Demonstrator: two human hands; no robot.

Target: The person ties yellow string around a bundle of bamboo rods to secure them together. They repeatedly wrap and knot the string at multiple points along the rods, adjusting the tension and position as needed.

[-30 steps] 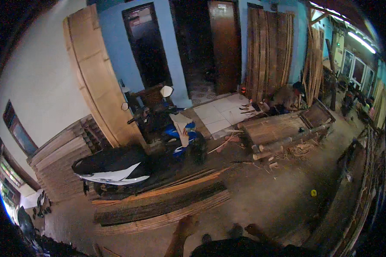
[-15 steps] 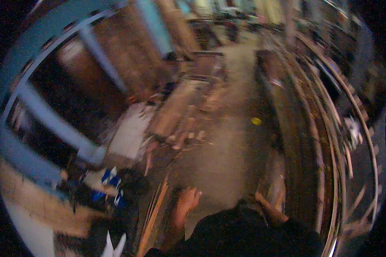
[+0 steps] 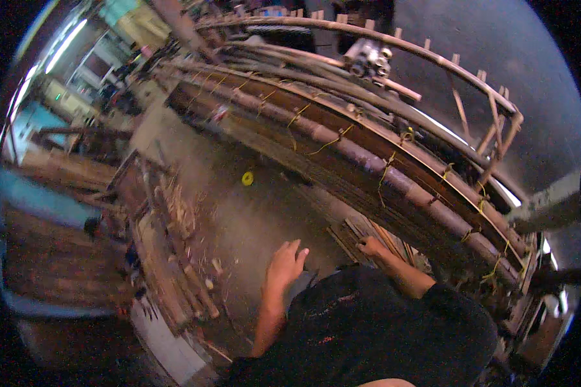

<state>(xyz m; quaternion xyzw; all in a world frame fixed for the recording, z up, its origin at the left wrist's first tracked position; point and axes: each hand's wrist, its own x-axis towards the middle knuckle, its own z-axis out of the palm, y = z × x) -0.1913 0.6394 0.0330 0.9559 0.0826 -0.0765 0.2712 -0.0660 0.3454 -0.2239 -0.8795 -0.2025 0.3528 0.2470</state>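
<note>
My left hand (image 3: 287,261) hangs in front of my body with its fingers apart, holding nothing. My right hand (image 3: 370,246) has its fingers curled in, and nothing shows in them. It is nearest to a stack of thin wooden strips (image 3: 384,235) low beside a long wooden structure, and I cannot tell that it touches them. Along that structure runs a long brown pole (image 3: 361,155), bound at intervals with yellow cords (image 3: 386,173). A small yellow ring (image 3: 247,178) lies on the floor ahead of my hands.
Boards and timber offcuts (image 3: 168,258) lie along the left, beside a white panel (image 3: 168,342). Behind the long structure, a wooden rail (image 3: 426,55) and a bundle of pipes (image 3: 368,59) stand by a dark wall. The floor (image 3: 232,219) runs ahead between both sides.
My view has swung to the right, so the corded pole and rail now fill the right side. The yellow ring appears farther left. My right hand's fingers look more curled.
</note>
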